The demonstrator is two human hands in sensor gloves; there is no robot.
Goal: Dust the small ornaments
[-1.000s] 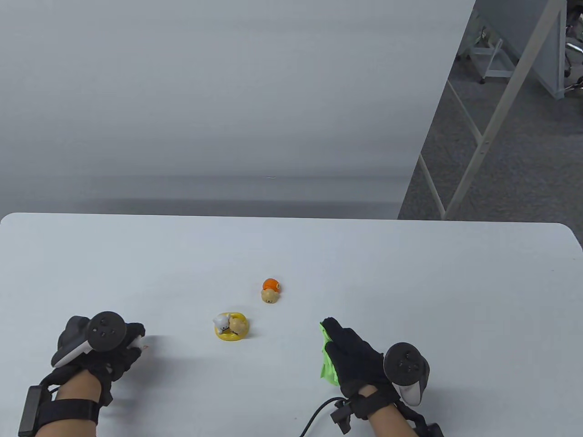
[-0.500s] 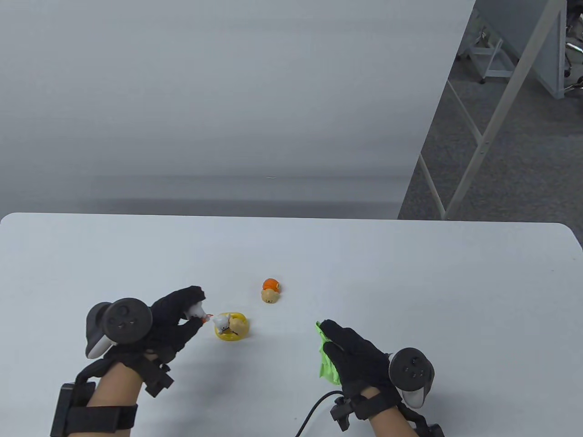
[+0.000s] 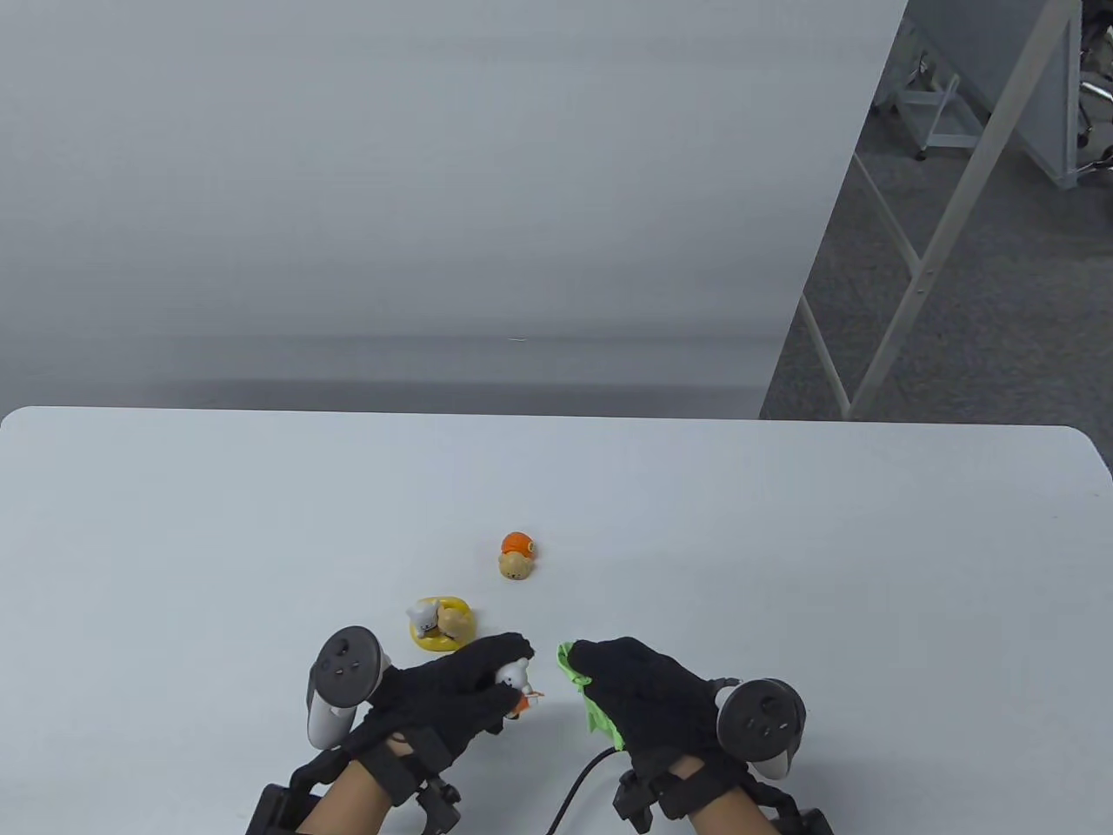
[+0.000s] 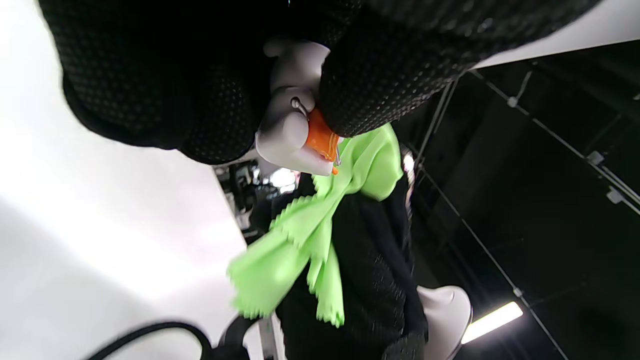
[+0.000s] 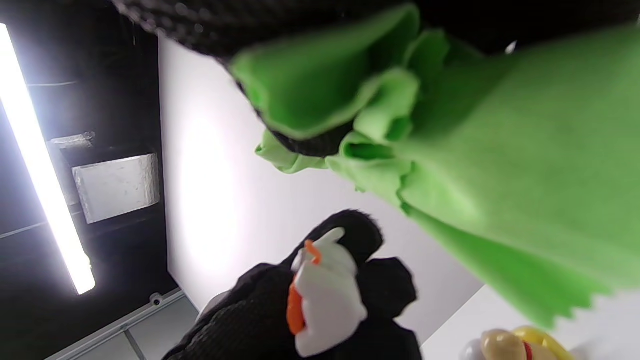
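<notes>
Figurine-wise, my left hand point(image 3: 452, 696) pinches the small white-and-orange hard ornament point(image 3: 518, 684) — light, slick; my right hand point(image 3: 648, 691) grips the soft green cloth point(image 3: 584, 696).

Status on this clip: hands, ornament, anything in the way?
Left hand pinches white figurine, lifted. Right hand grips green cloth beside it, contact unclear. Nothing between; two ornaments on table.

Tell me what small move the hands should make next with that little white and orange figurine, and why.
Probably bring the right hand the last bit leftward so the bright green cloth wipes the small white and orange figurine. The left hand pinches the figurine above the white table, facing the cloth, and a small gap seems to remain between them.
</notes>
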